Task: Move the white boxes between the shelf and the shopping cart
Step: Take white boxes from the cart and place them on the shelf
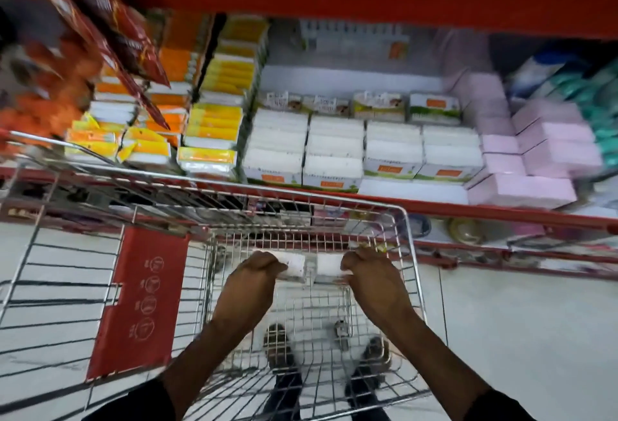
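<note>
Two white boxes [311,266] inside cart [409,253], each clasped by curled fingers [359,258].

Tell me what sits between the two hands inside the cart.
In the head view, a white box spans the gap between the left hand and right hand, each gripping one end, above the cart's wire floor.

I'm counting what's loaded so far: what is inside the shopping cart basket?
Inside the wire shopping cart, the left hand and right hand each grip a white box. Otherwise only mesh shows, with floor and shoes beneath. The hands cover parts of both boxes.
</note>
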